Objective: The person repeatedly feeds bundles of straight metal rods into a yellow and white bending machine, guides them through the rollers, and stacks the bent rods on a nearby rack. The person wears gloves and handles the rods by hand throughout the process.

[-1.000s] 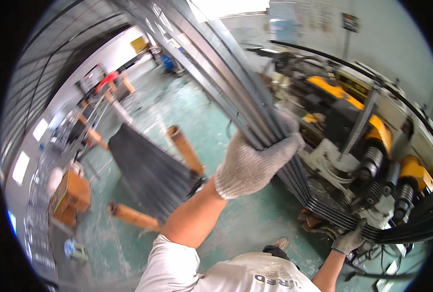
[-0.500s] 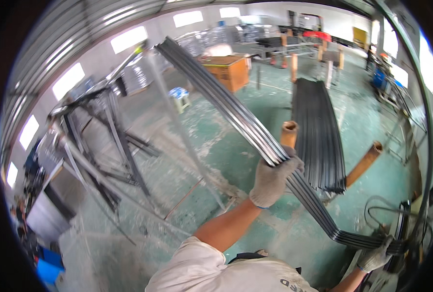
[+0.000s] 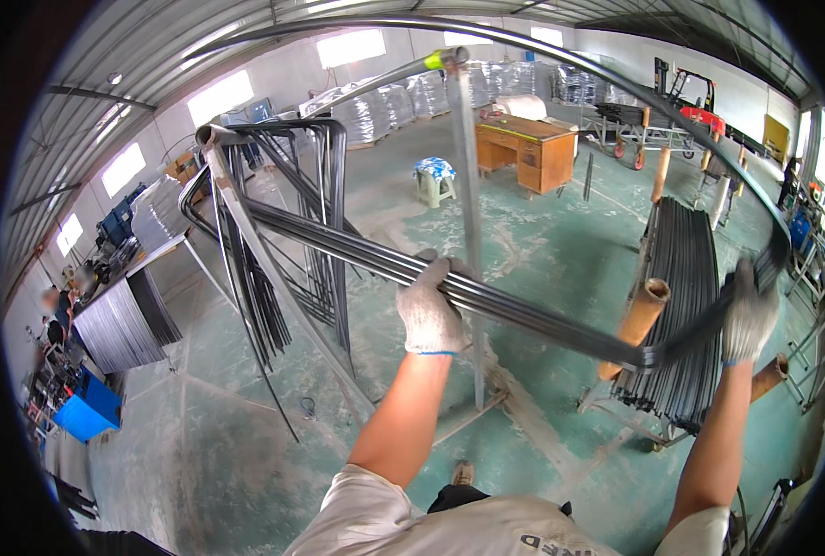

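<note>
Between my hands stretches a bundle of long, dark, shiny strips (image 3: 542, 318), bent at a corner near its right part. My left hand (image 3: 431, 310), in a pale work glove, is closed around the straight middle of the bundle. Beyond the corner, my right hand (image 3: 750, 315), also gloved, grips the upturned part, which is blurred. The bundle's far left end reaches a metal rack (image 3: 465, 185), where similar bent strips (image 3: 336, 222) hang from the top bar. A long dark band (image 3: 560, 56) arcs overhead from near my right hand; how it joins the bundle I cannot tell.
A wheeled cart with brown tube posts (image 3: 642, 320) carries a stack of dark strips (image 3: 686, 306) at the right. Farther back are a wooden desk (image 3: 542, 157) and a stool (image 3: 435, 185). At the left are a blue bin (image 3: 88, 408) and a person (image 3: 60, 310).
The bundle has swung down and left, so its far end is now at the rack. My left hand has moved left; my right hand has risen from low at the right. The view has turned.
</note>
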`<state>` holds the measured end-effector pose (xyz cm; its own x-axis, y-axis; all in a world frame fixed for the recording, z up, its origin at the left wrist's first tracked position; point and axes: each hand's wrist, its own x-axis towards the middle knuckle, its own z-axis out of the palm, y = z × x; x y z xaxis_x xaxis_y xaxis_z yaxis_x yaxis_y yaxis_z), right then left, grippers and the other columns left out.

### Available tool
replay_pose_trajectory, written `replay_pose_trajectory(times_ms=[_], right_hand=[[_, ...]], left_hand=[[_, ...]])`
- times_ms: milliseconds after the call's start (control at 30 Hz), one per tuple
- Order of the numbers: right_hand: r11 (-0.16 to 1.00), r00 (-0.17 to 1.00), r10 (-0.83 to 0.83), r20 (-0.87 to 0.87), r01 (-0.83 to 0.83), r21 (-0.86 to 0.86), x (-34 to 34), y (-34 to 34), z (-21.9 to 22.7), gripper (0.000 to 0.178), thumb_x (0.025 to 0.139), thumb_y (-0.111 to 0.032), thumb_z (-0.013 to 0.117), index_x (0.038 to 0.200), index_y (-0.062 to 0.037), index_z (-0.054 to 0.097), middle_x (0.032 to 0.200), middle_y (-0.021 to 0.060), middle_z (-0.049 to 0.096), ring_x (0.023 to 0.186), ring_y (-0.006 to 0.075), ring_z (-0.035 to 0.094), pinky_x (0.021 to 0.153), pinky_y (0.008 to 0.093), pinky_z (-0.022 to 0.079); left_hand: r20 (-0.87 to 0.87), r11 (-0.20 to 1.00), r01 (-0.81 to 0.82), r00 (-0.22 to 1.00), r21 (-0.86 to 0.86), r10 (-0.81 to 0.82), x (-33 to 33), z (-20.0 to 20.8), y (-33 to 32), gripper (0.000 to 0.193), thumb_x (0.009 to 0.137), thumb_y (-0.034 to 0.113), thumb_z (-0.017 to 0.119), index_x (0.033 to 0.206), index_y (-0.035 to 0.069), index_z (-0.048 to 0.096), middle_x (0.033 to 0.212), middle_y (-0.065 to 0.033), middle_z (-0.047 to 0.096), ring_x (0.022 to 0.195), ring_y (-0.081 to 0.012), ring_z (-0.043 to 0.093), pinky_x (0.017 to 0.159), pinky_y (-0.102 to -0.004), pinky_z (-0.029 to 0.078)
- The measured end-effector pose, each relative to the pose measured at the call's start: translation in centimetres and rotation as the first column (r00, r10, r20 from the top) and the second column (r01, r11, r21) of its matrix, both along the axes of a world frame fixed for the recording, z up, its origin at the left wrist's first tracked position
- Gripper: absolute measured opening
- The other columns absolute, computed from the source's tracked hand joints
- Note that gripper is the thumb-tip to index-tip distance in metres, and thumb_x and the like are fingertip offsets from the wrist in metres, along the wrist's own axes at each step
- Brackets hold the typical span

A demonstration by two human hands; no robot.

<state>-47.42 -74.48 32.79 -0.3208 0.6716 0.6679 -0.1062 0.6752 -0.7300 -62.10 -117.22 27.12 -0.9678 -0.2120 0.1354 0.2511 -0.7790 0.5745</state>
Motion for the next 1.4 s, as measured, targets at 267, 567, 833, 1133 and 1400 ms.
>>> replay_pose_trajectory(times_ms=[267, 567, 833, 1133, 1400], right_hand=[[0.875, 0.999, 0.034, -0.022, -0.019, 0.484, -20.9, -18.0, 16.3, 0.037, 0.107, -0.038, 0.067, 0.120, -0.0058, 0.078, 0.101, 0.0209, 0.079, 0.093, 0.0399, 0.076, 0.086, 0.0445, 0.059], [0.509, 0.897, 0.433, 0.087, -0.324, 0.798, -33.4, -47.0, 24.4, 0.033, 0.108, -0.025, 0.053, 0.110, -0.0049, 0.079, 0.103, 0.0225, 0.081, 0.095, 0.0402, 0.081, 0.083, 0.0548, 0.063], [0.365, 0.733, 0.665, 0.144, -0.487, 0.794, -43.7, -65.5, 18.0, 0.030, 0.101, -0.016, 0.064, 0.128, -0.0102, 0.076, 0.122, 0.0171, 0.080, 0.116, 0.0369, 0.077, 0.101, 0.0491, 0.061], [0.196, 0.557, 0.794, 0.242, -0.612, 0.766, -52.0, -68.4, 18.9, 0.030, 0.107, -0.023, 0.054, 0.130, -0.0132, 0.072, 0.124, 0.0182, 0.077, 0.110, 0.0392, 0.078, 0.093, 0.0549, 0.061], [0.238, 0.593, 0.799, 0.100, -0.465, 0.853, -63.8, -72.4, 19.3, 0.031, 0.105, -0.020, 0.053, 0.112, -0.0074, 0.080, 0.106, 0.0217, 0.082, 0.100, 0.0404, 0.081, 0.088, 0.0560, 0.063]], left_hand=[[-0.036, 0.982, -0.080, 0.995, 0.173, 0.088, -11.6, -1.4, -13.5, 0.014, 0.103, 0.004, 0.064, 0.117, 0.001, 0.066, 0.102, -0.0157, 0.075, 0.097, -0.0322, 0.075, 0.093, -0.0464, 0.063], [-0.602, 0.353, -0.542, 0.794, -0.763, -0.081, -4.5, 0.6, -17.6, 0.032, 0.107, 0.021, 0.073, 0.122, -0.007, 0.068, 0.118, -0.0234, 0.078, 0.102, -0.0308, 0.078, 0.086, -0.0415, 0.064], [-0.824, -0.241, -0.840, 0.348, -0.486, 0.447, -2.2, 4.8, -23.7, 0.049, 0.106, 0.034, 0.069, 0.120, -0.013, 0.071, 0.106, -0.0202, 0.077, 0.092, -0.0251, 0.074, 0.082, -0.0331, 0.058], [-0.662, -0.133, -0.789, 0.396, -0.599, 0.636, -2.6, 5.5, -23.3, 0.076, 0.109, 0.050, 0.066, 0.158, -0.005, 0.046, 0.147, -0.0213, 0.066, 0.127, -0.0316, 0.070, 0.102, -0.0404, 0.056], [-0.226, 0.381, -0.714, 0.597, -0.588, 0.769, -6.9, 3.5, -22.1, 0.062, 0.084, 0.016, 0.095, 0.133, -0.003, 0.062, 0.092, -0.0145, 0.074, 0.074, -0.0212, 0.071, 0.067, -0.0355, 0.057]])
